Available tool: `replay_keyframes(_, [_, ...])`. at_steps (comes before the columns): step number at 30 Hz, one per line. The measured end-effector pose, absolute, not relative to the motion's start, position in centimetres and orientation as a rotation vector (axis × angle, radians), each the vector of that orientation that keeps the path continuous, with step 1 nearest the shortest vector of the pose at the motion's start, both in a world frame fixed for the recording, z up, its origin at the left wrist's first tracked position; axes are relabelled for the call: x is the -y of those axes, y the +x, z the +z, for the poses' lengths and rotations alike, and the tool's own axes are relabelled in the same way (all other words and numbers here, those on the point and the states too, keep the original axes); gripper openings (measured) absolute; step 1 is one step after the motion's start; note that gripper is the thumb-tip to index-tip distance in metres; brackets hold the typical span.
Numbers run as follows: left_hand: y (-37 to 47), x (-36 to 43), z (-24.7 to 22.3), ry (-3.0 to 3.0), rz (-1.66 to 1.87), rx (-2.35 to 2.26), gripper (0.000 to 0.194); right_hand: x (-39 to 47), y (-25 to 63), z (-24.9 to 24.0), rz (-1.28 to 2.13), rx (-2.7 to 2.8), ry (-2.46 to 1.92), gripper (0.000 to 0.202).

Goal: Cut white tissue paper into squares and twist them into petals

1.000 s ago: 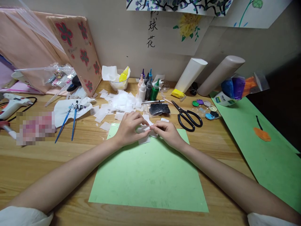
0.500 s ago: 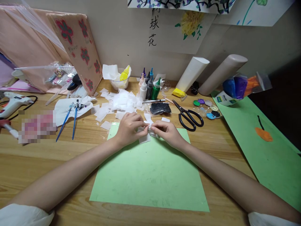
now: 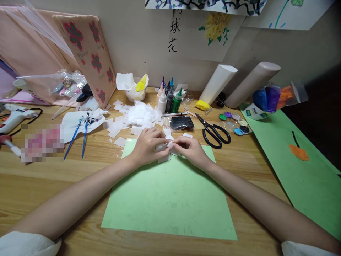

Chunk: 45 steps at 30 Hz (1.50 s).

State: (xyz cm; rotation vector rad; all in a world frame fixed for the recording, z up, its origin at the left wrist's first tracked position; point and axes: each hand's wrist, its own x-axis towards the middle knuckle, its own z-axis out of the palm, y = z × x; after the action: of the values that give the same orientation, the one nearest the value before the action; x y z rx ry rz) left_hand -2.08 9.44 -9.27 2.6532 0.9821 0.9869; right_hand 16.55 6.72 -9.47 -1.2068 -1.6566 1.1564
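Over the far edge of a green paper sheet [image 3: 170,199], my two hands meet. A small white paper piece [image 3: 169,144] is pinched in the fingertips of my right hand [image 3: 190,149]. Against the same piece, my left hand [image 3: 149,145] curls its thumb and index finger, gripping its left side. More white paper lies under and behind the fingers, partly hidden by them. One flat white square [image 3: 164,159] shows below my left thumb on the green sheet.
Behind the hands are a heap of white paper squares [image 3: 141,115], a packet of black material [image 3: 182,123] and paint bottles [image 3: 169,101]. Black-handled scissors [image 3: 213,131] lie right of them. Paintbrushes [image 3: 84,137] and a glue gun [image 3: 17,115] are at left, a green board [image 3: 298,138] at right.
The white paper between my fingertips has shifted and now sticks up as a small point. My left thumb and index finger have parted slightly. Both arms stay nearly in place.
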Motion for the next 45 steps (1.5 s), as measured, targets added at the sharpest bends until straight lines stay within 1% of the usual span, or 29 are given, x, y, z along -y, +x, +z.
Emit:
replay_keyframes(6, [-2.0,-9.3,-9.1,2.622,0.969,-1.024,0.018,-6.8,16.5,-9.7,1.158,1.635,-1.199,0.022])
replay_keyframes(10, [-2.0,-9.8,-9.0,2.285,1.082,-1.187,0.021,-6.8,16.6,-9.6,1.149,1.599,-1.225,0.020])
replay_keyframes(14, [-2.2,-10.7,-9.2,1.913,1.120,-1.294,0.026,-6.8,16.5,-9.5,1.127,1.570,-1.261,0.020])
replay_keyframes(19, [-2.4,-11.1,-9.5,1.751,1.130,-1.331,0.025,-6.8,16.5,-9.4,1.109,1.539,-1.270,0.022])
replay_keyframes(22, [-2.3,-10.7,-9.2,1.815,1.121,-1.298,0.026,-6.8,16.6,-9.5,1.120,1.525,-1.267,0.022])
replay_keyframes(26, [-2.0,-10.0,-8.7,2.103,1.076,-1.202,0.026,-6.8,16.6,-9.6,1.133,1.564,-1.253,0.021])
replay_keyframes(28, [-1.9,-9.8,-8.7,2.196,1.043,-1.181,0.022,-6.8,16.6,-9.6,1.132,1.584,-1.245,0.020])
replay_keyframes(30, [-1.8,-9.9,-9.0,2.156,1.032,-1.225,0.021,-6.8,16.6,-9.7,1.119,1.588,-1.249,0.019])
replay_keyframes(35, [-2.3,-10.9,-9.8,1.773,1.092,-1.395,0.022,-6.8,16.6,-9.5,1.070,1.567,-1.277,0.019])
replay_keyframes(38, [-2.6,-11.5,-10.1,1.709,1.189,-1.602,0.016,-6.8,16.6,-9.4,1.073,1.549,-1.283,0.020])
replay_keyframes(40, [-2.7,-11.4,-10.1,1.779,1.260,-1.730,0.010,-6.8,16.6,-9.5,1.084,1.549,-1.287,0.020])
replay_keyframes(42, [-2.5,-10.9,-9.7,1.950,1.322,-1.742,0.018,-6.9,16.6,-9.6,1.089,1.551,-1.289,0.021])
replay_keyframes(43, [-2.4,-10.5,-9.5,2.074,1.319,-1.676,0.019,-6.9,16.6,-9.6,1.092,1.551,-1.288,0.021])
replay_keyframes(45, [-2.0,-9.7,-9.1,2.349,1.201,-1.429,0.013,-6.9,16.6,-9.7,1.104,1.556,-1.272,0.023])
